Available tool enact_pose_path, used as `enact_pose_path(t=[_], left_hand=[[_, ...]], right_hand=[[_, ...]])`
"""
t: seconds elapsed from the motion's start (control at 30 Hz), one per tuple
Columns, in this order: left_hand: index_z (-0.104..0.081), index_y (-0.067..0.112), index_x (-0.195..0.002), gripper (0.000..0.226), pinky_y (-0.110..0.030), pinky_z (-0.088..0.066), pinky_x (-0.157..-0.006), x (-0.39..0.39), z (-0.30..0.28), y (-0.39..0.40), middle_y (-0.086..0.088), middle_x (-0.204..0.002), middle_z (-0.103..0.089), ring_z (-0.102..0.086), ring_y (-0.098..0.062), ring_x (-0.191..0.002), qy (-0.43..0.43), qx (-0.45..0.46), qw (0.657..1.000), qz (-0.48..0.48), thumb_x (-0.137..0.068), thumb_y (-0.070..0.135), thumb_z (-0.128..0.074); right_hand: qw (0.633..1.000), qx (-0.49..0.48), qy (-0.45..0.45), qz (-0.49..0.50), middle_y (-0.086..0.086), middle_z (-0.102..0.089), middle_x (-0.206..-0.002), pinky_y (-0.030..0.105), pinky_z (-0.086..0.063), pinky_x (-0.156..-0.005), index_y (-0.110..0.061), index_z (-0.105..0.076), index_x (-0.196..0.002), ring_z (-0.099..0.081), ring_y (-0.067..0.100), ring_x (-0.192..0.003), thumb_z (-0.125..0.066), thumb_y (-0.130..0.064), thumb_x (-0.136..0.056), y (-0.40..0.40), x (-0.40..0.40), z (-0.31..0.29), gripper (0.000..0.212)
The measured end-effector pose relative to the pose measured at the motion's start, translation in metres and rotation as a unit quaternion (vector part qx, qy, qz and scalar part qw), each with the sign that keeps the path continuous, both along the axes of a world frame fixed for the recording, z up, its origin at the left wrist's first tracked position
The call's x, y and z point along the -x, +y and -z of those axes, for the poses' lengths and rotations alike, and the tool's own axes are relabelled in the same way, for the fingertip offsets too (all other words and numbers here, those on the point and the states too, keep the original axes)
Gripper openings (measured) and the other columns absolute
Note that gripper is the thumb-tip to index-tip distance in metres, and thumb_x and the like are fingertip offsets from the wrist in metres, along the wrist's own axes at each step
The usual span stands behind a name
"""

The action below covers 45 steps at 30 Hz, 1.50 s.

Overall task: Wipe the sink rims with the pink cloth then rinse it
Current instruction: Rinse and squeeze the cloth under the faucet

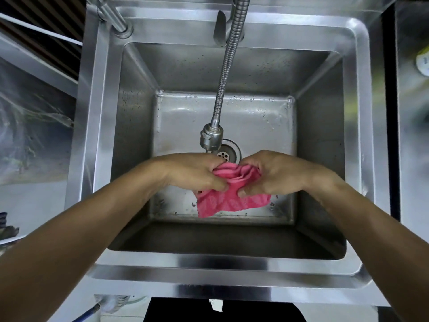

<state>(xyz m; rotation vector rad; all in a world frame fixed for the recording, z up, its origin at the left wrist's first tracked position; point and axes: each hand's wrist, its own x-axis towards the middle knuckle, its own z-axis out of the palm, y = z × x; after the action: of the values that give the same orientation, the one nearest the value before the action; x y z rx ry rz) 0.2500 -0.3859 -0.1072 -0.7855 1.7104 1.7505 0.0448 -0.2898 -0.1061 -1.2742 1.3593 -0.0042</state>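
Both hands are inside the steel sink basin, holding the pink cloth (232, 194) bunched between them. My left hand (195, 171) grips its left side and my right hand (274, 176) grips its right side. The cloth's lower part hangs loose below the fingers, above the basin floor. The flexible faucet hose ends in a spray head (211, 137) just above and behind my left hand. No water stream is visible from it. The drain (228, 152) lies behind the cloth. The sink rim (209, 273) runs around the basin.
A faucet lever (220, 27) and a second steel pipe (113, 17) stand on the back rim. A steel counter (411, 135) with a pale round object (423, 61) lies to the right. A wall panel is on the left.
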Motion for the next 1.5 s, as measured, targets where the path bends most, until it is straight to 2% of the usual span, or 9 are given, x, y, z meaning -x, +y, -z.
enact_pose_path(t=[0.27, 0.47, 0.6, 0.73, 0.9, 1.03, 1.13, 1.27, 1.5], left_hand=[[-0.050, 0.004, -0.146, 0.077, -0.055, -0.059, -0.092, -0.011, 0.032, -0.015, -0.031, -0.143, -0.057, -0.059, -0.047, -0.128, -0.004, -0.430, 0.900, -0.072, -0.088, 0.048, -0.074], [-0.052, 0.004, -0.129, 0.061, -0.052, -0.058, -0.098, -0.011, 0.046, -0.010, -0.026, -0.134, -0.063, -0.065, -0.042, -0.121, 0.010, -0.490, 0.871, -0.031, -0.086, 0.038, -0.080], [-0.064, 0.007, -0.096, 0.036, -0.027, -0.059, -0.065, 0.000, 0.027, -0.007, -0.009, -0.085, -0.070, -0.067, -0.021, -0.074, -0.038, -0.261, 0.964, 0.026, -0.075, 0.024, -0.088], [-0.063, 0.007, -0.100, 0.024, -0.025, -0.051, -0.053, 0.013, 0.002, -0.004, -0.003, -0.076, -0.071, -0.063, -0.012, -0.062, -0.006, 0.049, 0.990, 0.133, -0.082, 0.009, -0.078], [-0.055, 0.032, -0.112, 0.037, -0.017, -0.048, -0.055, 0.018, -0.023, -0.009, 0.015, -0.087, -0.062, -0.063, -0.004, -0.074, 0.126, 0.404, 0.881, 0.211, -0.084, 0.021, -0.076], [-0.058, 0.014, -0.113, 0.034, -0.042, -0.057, -0.066, 0.004, -0.012, -0.006, -0.005, -0.095, -0.067, -0.066, -0.029, -0.088, 0.218, 0.576, 0.755, 0.223, -0.084, 0.007, -0.074], [-0.064, 0.010, -0.108, 0.030, -0.042, -0.057, -0.061, -0.006, -0.002, -0.005, -0.011, -0.091, -0.068, -0.067, -0.033, -0.079, 0.214, 0.633, 0.714, 0.210, -0.081, 0.003, -0.075], [-0.061, 0.014, -0.111, 0.023, -0.037, -0.045, -0.052, -0.010, 0.010, 0.010, -0.007, -0.084, -0.069, -0.068, -0.031, -0.066, 0.104, 0.640, 0.721, 0.246, -0.088, 0.012, -0.065], [-0.056, 0.016, -0.072, 0.007, -0.025, -0.039, -0.050, 0.015, 0.018, 0.021, 0.000, -0.063, -0.058, -0.059, -0.020, -0.058, -0.103, 0.383, 0.913, 0.096, -0.070, 0.016, -0.062]], right_hand=[[0.950, 0.306, 0.022, -0.053, -0.027, -0.053, -0.102, 0.040, -0.060, -0.075, -0.039, -0.059, -0.119, -0.058, 0.003, -0.086, -0.076, 0.000, -0.086, 0.009, -0.009, 0.000, 0.054], [0.883, 0.458, 0.075, -0.068, 0.003, -0.068, -0.118, 0.043, -0.063, -0.065, -0.014, -0.070, -0.127, -0.069, 0.024, -0.097, -0.074, 0.017, -0.076, 0.018, -0.012, 0.004, 0.060], [0.986, 0.078, -0.145, 0.033, -0.017, -0.068, -0.119, 0.024, -0.059, -0.090, -0.033, -0.060, -0.139, -0.069, 0.006, -0.108, -0.082, -0.011, -0.081, 0.005, 0.012, -0.011, 0.066], [0.975, -0.108, -0.183, 0.062, -0.023, -0.067, -0.128, 0.023, -0.053, -0.100, -0.040, -0.056, -0.135, -0.064, 0.002, -0.122, -0.083, -0.062, -0.063, -0.019, 0.043, -0.011, 0.080], [0.846, -0.367, -0.385, 0.042, 0.025, -0.053, -0.149, 0.045, -0.057, -0.104, -0.003, -0.045, -0.146, -0.058, 0.038, -0.130, -0.095, -0.060, -0.056, -0.025, 0.014, 0.028, 0.118], [0.739, -0.400, -0.542, 0.036, 0.021, -0.062, -0.124, 0.033, -0.064, -0.074, -0.002, -0.042, -0.144, -0.071, 0.029, -0.098, -0.092, -0.040, -0.074, -0.009, -0.011, 0.047, 0.094], [0.815, -0.353, -0.448, 0.104, 0.003, -0.060, -0.081, 0.021, -0.052, -0.052, -0.011, -0.057, -0.107, -0.059, 0.011, -0.063, -0.091, -0.019, -0.075, -0.007, -0.018, 0.041, 0.047], [0.991, -0.128, -0.024, -0.003, -0.007, -0.059, -0.070, 0.022, -0.043, -0.046, -0.024, -0.056, -0.085, -0.056, 0.008, -0.055, -0.083, -0.023, -0.073, -0.019, -0.029, 0.026, 0.029], [0.941, 0.195, 0.234, -0.150, -0.012, -0.041, -0.060, 0.022, -0.022, -0.046, -0.031, -0.042, -0.079, -0.037, 0.004, -0.049, -0.060, -0.018, -0.068, -0.017, -0.034, 0.026, 0.025]])
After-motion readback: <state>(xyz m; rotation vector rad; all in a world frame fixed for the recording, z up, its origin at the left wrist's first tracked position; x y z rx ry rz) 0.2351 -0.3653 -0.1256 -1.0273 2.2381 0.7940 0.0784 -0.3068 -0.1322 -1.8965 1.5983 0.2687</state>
